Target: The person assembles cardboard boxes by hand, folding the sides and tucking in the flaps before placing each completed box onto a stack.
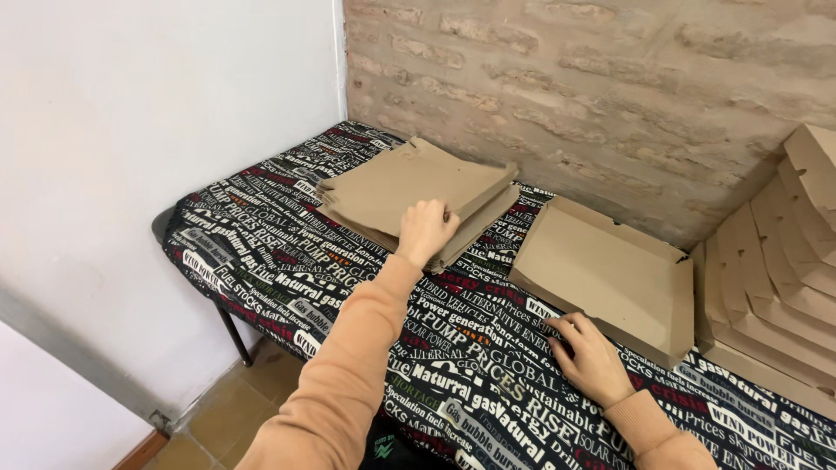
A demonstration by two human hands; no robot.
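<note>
My left hand [425, 230] rests on the near edge of a pile of flat brown cardboard blanks [409, 187] at the far left of the table, fingers curled on the top sheets. My right hand [590, 355] lies on the tablecloth with its fingertips against the near left corner of a folded, closed cardboard box [610, 274] in the middle. Both arms wear peach sleeves.
The table [261, 252] has a black cloth printed with white, red and green lettering. Several folded boxes [775, 278] lean stacked at the right against the brick wall [592, 96]. A white wall stands to the left, with tiled floor [235, 409] below.
</note>
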